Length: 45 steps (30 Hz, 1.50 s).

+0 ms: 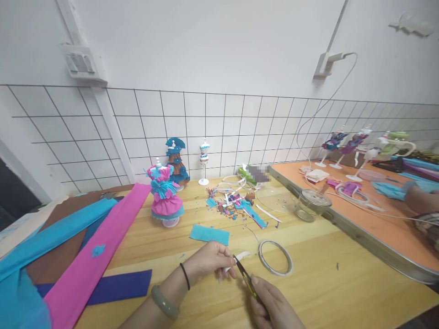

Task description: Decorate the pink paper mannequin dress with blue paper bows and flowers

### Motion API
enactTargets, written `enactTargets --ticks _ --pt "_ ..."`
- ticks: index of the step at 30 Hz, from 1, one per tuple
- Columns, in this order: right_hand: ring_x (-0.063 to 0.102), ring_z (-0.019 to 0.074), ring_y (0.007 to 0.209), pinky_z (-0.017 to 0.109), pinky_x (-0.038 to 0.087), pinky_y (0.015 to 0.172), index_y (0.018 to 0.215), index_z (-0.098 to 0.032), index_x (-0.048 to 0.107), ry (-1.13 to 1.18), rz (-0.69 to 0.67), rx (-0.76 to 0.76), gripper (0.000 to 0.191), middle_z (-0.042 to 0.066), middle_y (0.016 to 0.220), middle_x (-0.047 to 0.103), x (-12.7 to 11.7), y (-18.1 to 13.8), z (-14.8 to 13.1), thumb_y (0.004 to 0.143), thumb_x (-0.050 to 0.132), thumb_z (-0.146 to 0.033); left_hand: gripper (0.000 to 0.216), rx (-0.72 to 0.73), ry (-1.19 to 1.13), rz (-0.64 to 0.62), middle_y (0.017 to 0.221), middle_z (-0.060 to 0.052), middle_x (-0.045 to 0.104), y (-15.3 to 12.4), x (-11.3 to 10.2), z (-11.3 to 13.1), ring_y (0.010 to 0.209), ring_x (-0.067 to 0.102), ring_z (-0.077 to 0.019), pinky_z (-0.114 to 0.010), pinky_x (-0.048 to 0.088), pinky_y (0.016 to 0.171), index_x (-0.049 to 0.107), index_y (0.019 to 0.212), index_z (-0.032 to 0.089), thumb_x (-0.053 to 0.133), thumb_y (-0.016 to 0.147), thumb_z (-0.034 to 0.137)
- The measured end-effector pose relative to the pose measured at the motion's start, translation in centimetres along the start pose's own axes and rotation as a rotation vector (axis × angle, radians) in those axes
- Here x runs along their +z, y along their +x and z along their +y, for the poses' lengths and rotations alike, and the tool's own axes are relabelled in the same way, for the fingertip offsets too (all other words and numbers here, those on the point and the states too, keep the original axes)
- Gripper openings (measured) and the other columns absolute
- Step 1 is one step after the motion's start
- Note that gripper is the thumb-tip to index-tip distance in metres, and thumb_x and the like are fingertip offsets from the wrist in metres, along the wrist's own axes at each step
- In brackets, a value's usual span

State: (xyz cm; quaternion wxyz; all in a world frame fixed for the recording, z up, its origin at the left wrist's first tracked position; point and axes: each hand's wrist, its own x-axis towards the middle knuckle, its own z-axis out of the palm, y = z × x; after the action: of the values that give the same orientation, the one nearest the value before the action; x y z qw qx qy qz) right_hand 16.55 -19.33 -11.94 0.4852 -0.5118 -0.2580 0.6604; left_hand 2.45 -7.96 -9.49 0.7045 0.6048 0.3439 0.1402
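Observation:
My left hand (pixel 219 258) pinches a short white strip (pixel 243 255), which looks like tape, between thumb and fingers. In my right hand (pixel 269 297) is a pair of scissors (pixel 249 282) with dark blades and yellowish edges. The blade tips meet the strip right beside my left fingertips; whether they are parted is too small to tell. A tape roll (pixel 288 271) lies flat just right of the strip. Beyond my left hand rests a light blue rectangle of crepe paper (pixel 210 233).
Left, a mini dress form (pixel 167 206) wears pink and blue paper; crepe sheets (pixel 116 242) lie nearby. Paper scraps (pixel 233 203) and a clear bowl (pixel 313 201) sit farther back. Right, another person's hand (pixel 423 198) is over an orange table (pixel 384 233).

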Motion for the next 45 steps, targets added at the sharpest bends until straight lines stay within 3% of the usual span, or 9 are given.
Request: enactTargets --ticks 5,8,12,19,24,27,32,35,45 --pt "0.012 -0.0004 0.030 0.014 0.005 0.031 0.062 -0.020 0.037 -0.091 -0.035 0.006 0.056 -0.013 0.040 0.023 -0.3 -0.5 -0.8 0.053 0.060 -0.071 0.032 -0.019 -0.028 -0.001 0.063 -0.005 0.066 -0.2 -0.1 0.2 0.046 0.051 -0.0077 -0.019 0.037 0.043 0.056 0.068 0.011 0.065 0.060 0.041" --pt "0.030 0.0039 0.034 0.015 0.021 0.032 0.066 -0.019 0.049 -0.273 0.055 -0.053 0.052 -0.008 0.042 0.036 -1.2 -1.5 -2.3 0.058 0.057 -0.069 0.032 -0.025 -0.046 -0.009 0.063 -0.005 0.065 -0.2 -0.2 0.2 0.047 0.052 -0.0080 -0.019 0.038 0.043 0.055 0.071 0.011 0.066 0.060 0.039" --pt "0.059 0.0213 0.079 0.024 0.047 0.062 0.082 -0.020 0.061 -0.594 0.259 -0.285 0.044 0.006 0.079 0.064 -4.7 -2.2 -5.6 0.073 0.047 -0.061 0.028 -0.024 -0.050 -0.006 0.063 -0.005 0.065 -0.2 -0.1 0.2 0.046 0.053 -0.0080 -0.019 0.039 0.041 0.054 0.073 0.011 0.065 0.060 0.034" --pt "0.057 0.0353 0.096 0.046 0.044 0.078 0.115 -0.013 0.051 -1.376 0.783 -0.177 0.051 0.020 0.109 0.060 -14.2 0.2 -7.6 0.082 0.031 -0.046 0.028 -0.025 -0.047 -0.003 0.067 -0.006 0.065 -0.1 -0.2 0.2 0.047 0.053 -0.0082 -0.020 0.041 0.042 0.054 0.078 0.010 0.064 0.058 0.027" --pt "0.052 0.0378 0.101 0.052 0.040 0.081 0.110 -0.015 0.058 -1.646 0.866 -0.414 0.042 0.019 0.104 0.060 -14.1 0.4 -6.7 0.082 0.035 -0.036 0.038 0.047 -0.022 0.010 0.072 -0.007 0.064 0.1 -0.1 -0.1 0.049 0.052 -0.0085 -0.021 0.040 0.044 0.050 0.094 0.011 0.063 0.063 0.031" --pt "0.050 0.0311 0.107 0.046 0.038 0.090 0.107 -0.017 0.060 -1.455 0.622 -0.688 0.036 0.016 0.112 0.057 -10.1 -0.4 -6.9 0.082 0.041 -0.036 0.036 0.112 0.089 0.044 0.073 -0.004 0.063 -0.4 0.8 0.6 0.049 0.050 -0.0077 -0.020 0.037 0.045 0.044 0.102 0.014 0.056 0.070 0.027" --pt "0.061 0.0171 0.077 0.026 0.048 0.071 0.099 -0.018 0.063 -0.986 -0.012 -0.587 0.030 0.008 0.090 0.065 -2.0 -1.6 -6.6 0.083 0.046 -0.037 0.019 0.267 0.325 0.017 0.072 0.001 0.061 -2.3 2.9 2.7 0.059 0.049 -0.0079 -0.019 0.035 0.055 0.044 0.095 0.018 0.048 0.076 0.019" --pt "0.057 0.0153 0.066 0.024 0.046 0.062 0.087 -0.016 0.066 -0.952 -0.023 -0.571 0.024 0.006 0.076 0.064 0.0 -1.4 -6.3 0.080 0.050 -0.034 0.018 0.300 0.416 0.010 0.069 0.002 0.059 -2.9 3.2 3.4 0.063 0.050 -0.0091 -0.019 0.035 0.059 0.045 0.095 0.018 0.048 0.077 0.018" --pt "0.056 0.0154 0.062 0.023 0.043 0.058 0.074 -0.016 0.064 -0.875 0.046 -0.546 0.023 0.004 0.067 0.062 -1.1 -1.6 -6.6 0.077 0.054 -0.037 0.034 0.268 0.381 -0.012 0.076 -0.001 0.064 -2.8 2.7 3.1 0.065 0.053 -0.0104 -0.020 0.037 0.060 0.045 0.110 0.018 0.048 0.076 0.018"
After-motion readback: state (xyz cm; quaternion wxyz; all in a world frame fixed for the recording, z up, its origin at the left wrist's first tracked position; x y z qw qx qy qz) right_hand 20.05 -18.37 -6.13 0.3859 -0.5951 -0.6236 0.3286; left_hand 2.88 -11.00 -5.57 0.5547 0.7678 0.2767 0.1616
